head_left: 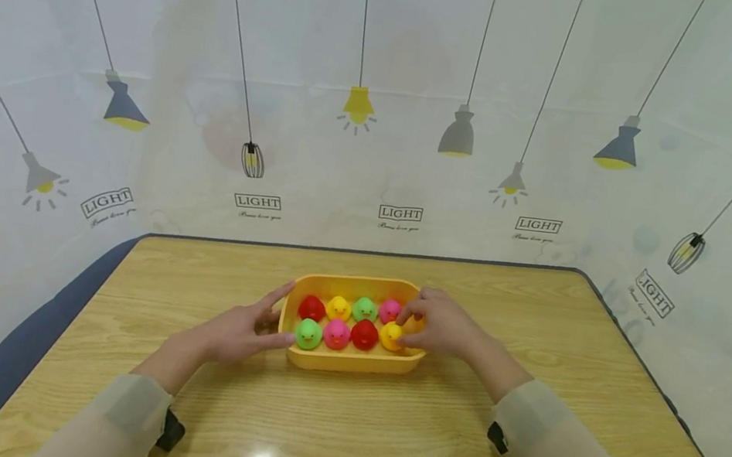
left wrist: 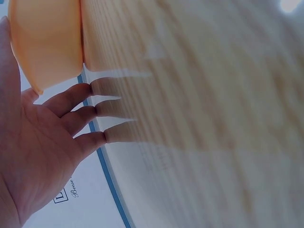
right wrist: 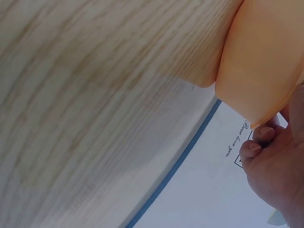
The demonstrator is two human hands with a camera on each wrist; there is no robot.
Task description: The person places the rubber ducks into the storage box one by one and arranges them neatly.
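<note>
An orange-yellow plastic basket [head_left: 347,364] stands on the table with several small rubber ducks in two rows. The front row has a green duck [head_left: 308,334], a pink duck [head_left: 336,334], a red duck [head_left: 364,334] and a yellow duck [head_left: 391,336]. Behind them are a red duck [head_left: 311,308], a yellow duck [head_left: 337,308], a green duck [head_left: 365,309] and a pink duck [head_left: 389,311]. My left hand [head_left: 244,331] rests spread against the basket's left end. Over the right end, my right hand [head_left: 445,324] pinches the front yellow duck with thumb and forefinger.
The wood-grain table [head_left: 338,428] has a dark border along its far edge. A white backdrop cloth [head_left: 318,167] printed with hanging lamps rises behind and at both sides.
</note>
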